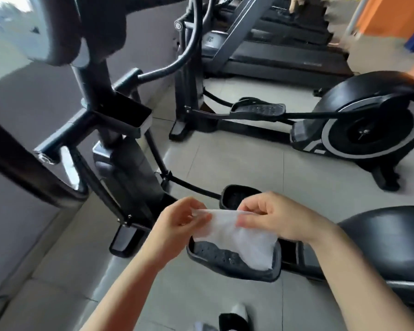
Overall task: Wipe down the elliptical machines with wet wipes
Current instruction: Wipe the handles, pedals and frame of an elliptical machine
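On my left stands the near elliptical machine [120, 149], its black frame rising from the tiled floor [225, 163]. My left hand [177, 218] pinches the left edge of the wet wipe [239, 235], and my right hand [277, 216] pinches its right edge, so the white sheet hangs spread between them above a black pedal [225, 261]. Further right, well apart, I see a second elliptical [359, 125].

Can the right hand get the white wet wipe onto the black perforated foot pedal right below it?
Probably yes. The right hand and left hand pinch the white wet wipe directly above the black perforated foot pedal; nothing lies between, and the wipe's lower edge already hangs over it.
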